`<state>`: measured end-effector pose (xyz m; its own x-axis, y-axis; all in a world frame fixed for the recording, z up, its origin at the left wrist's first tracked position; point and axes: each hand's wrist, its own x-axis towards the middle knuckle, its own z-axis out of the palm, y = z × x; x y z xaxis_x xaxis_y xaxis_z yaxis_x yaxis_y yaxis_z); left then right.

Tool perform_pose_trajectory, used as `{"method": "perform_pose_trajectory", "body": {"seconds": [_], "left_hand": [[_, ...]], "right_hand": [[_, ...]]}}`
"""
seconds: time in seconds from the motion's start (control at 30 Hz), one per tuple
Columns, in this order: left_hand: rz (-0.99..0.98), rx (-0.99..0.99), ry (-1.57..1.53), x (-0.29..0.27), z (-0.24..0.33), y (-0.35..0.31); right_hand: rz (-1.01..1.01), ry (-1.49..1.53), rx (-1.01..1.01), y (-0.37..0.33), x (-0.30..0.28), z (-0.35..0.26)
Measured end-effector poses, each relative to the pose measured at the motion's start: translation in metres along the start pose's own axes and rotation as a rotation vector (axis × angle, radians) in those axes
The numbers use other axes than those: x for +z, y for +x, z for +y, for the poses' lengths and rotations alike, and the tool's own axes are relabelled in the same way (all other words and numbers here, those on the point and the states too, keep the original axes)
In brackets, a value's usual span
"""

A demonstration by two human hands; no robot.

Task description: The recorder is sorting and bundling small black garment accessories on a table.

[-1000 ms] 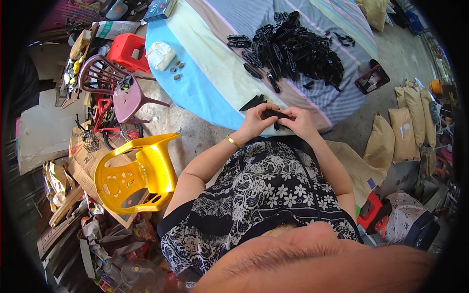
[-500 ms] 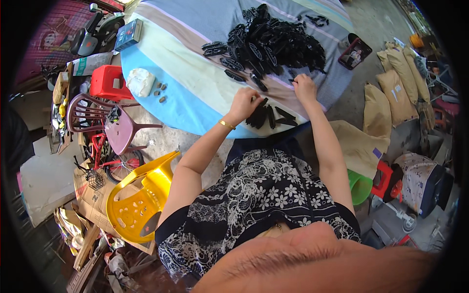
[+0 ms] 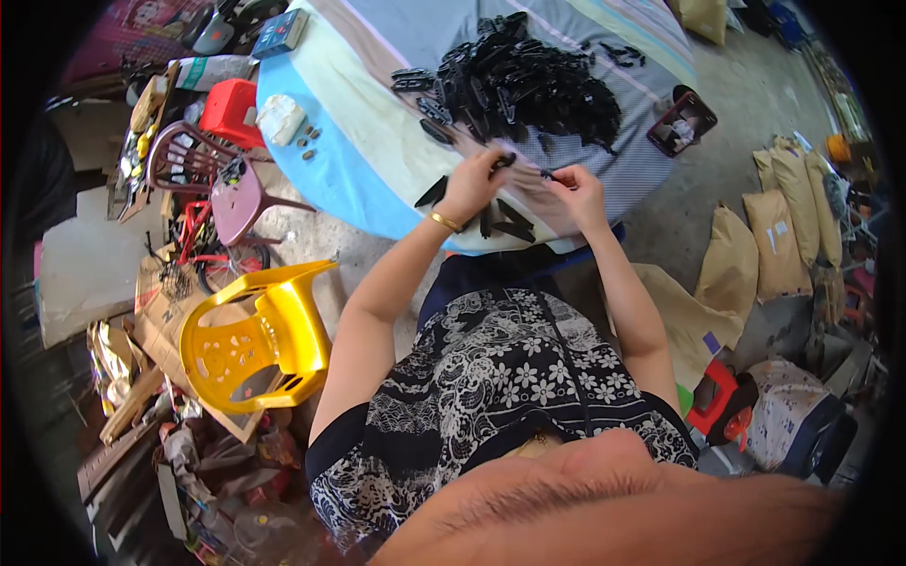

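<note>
On the cloth-covered table lies a big heap of glossy black elongated plastic pieces [image 3: 528, 85]. My left hand [image 3: 472, 187], with a gold bracelet at its wrist, has its fingertips closed on a black elongated piece [image 3: 505, 160] at the near side of the heap. Just to its right, my right hand [image 3: 579, 195] pinches a small black piece [image 3: 547, 175]; its exact kind is too small to tell. Several flat black pieces [image 3: 514, 223] rest at the table's near edge below my hands. Another dark piece [image 3: 432, 192] sits left of my left wrist.
A phone [image 3: 682, 124] leans on a stand at the table's right. Left on the cloth are a white bag [image 3: 280, 120], small brown lumps and a blue box [image 3: 280, 34]. A yellow chair [image 3: 255, 344] stands at my left; brown sacks [image 3: 776, 241] are on the right.
My left hand has lifted from the loose pieces near the edge and moved toward the heap, now with a black piece. My right hand has drawn closer to it, pinching a small piece.
</note>
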<state>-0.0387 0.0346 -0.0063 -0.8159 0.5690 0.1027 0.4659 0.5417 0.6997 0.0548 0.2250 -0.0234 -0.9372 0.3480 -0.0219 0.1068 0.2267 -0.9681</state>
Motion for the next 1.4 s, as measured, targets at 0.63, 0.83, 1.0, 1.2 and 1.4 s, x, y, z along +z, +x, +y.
{"method": "perform_pose_trajectory", "body": {"seconds": [0.63, 0.83, 1.0, 1.2, 1.4], "left_hand": [[-0.433, -0.474, -1.285, -0.035, -0.020, -0.052], [-0.409, -0.407, -1.238, -0.044, -0.025, -0.050], [-0.372, -0.468, -1.280, -0.047, -0.024, -0.051], [-0.344, -0.389, -1.138, -0.048, -0.021, -0.051], [-0.286, -0.255, -0.864, -0.027, -0.028, -0.052]], "right_hand": [[0.072, -0.278, -0.474, -0.047, 0.060, -0.079], [0.090, -0.307, -0.498, -0.047, 0.074, -0.081], [0.003, -0.565, -0.646, -0.045, 0.078, -0.090], [-0.225, 0.190, 0.175, -0.039, 0.076, -0.044], [-0.335, 0.172, 0.279, -0.035, 0.065, -0.028]]}}
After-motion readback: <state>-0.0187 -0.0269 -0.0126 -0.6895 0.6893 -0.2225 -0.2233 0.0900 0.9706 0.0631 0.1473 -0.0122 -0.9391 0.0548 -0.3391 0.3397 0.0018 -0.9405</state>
